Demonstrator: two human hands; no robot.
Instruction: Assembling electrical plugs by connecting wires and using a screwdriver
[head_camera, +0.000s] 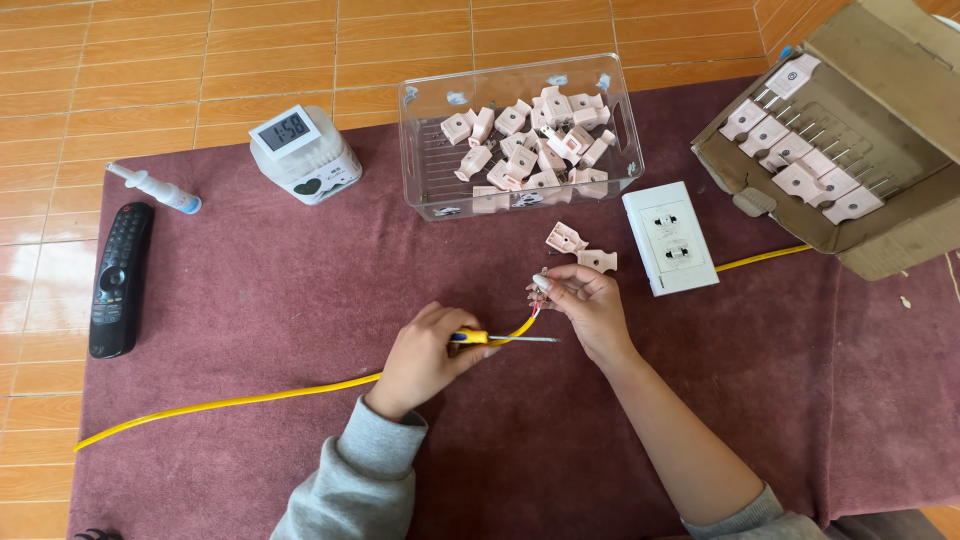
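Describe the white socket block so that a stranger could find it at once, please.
Start at the clear plastic bin of pinkish plug parts at the top of the maroon mat. Just right of its lower corner lies the white socket block. It alone is flat, rectangular and joined to a yellow cable.

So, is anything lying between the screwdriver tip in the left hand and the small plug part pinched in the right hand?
Nothing visible. The yellow-handled screwdriver in the left hand points across bare maroon cloth toward the small pale plug part in the right hand; only the yellow cable's stripped wires run alongside.
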